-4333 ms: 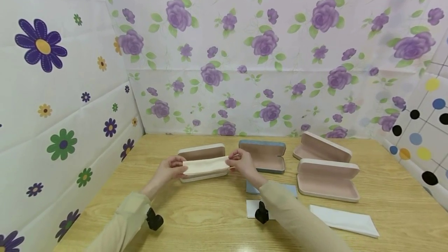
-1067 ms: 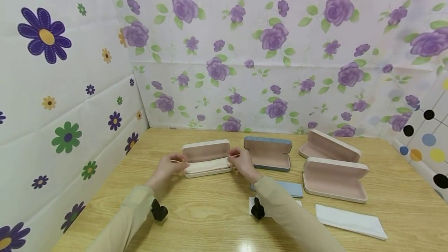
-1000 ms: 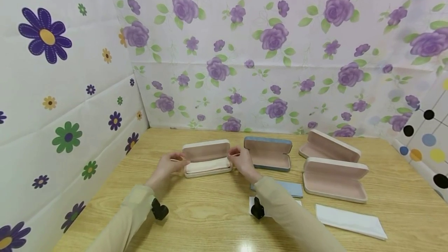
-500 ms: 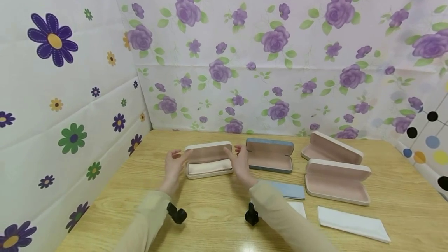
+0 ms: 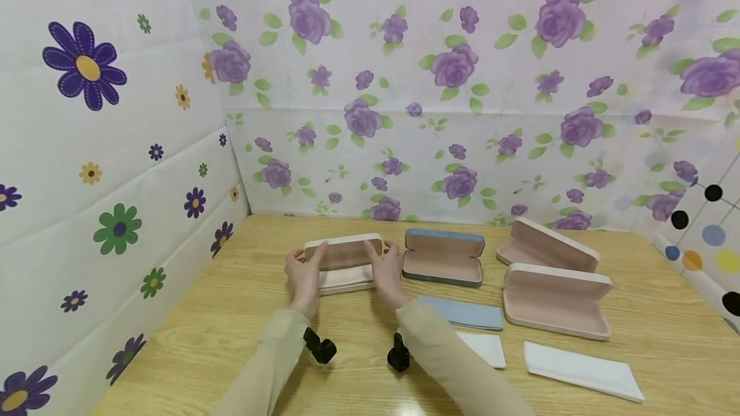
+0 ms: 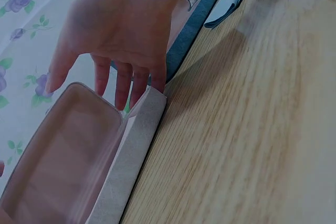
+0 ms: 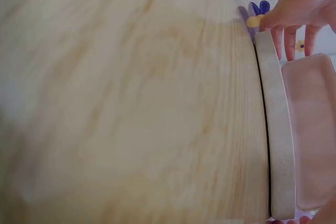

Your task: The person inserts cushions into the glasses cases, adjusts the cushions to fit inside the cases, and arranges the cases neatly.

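A whitish glasses case (image 5: 347, 254) with a pink lining stands with its lid up on the table, left of centre. Inside its base lies a folded cream cloth (image 5: 347, 276). My left hand (image 5: 303, 278) is at the case's left end, and my right hand (image 5: 386, 275) is at the right end, thumbs before the lid and fingers outside. In the left wrist view the right hand (image 6: 121, 30) has its thumb and fingers spread, fingers fairly straight beside the case end. The right wrist view shows the left hand (image 7: 307, 3) with extended fingers behind the far end.
Right of it sits an open blue glasses case (image 5: 444, 259). Two more whitish cases (image 5: 556, 300) stand open farther right. A folded blue cloth (image 5: 462, 312) and two white cloths (image 5: 582, 370) lie nearer on the wooden table (image 5: 358, 384).
Both hands first held the cream cloth above the case, lowered it into the base and let go. Since then they have lifted off and moved to the lid's two ends.
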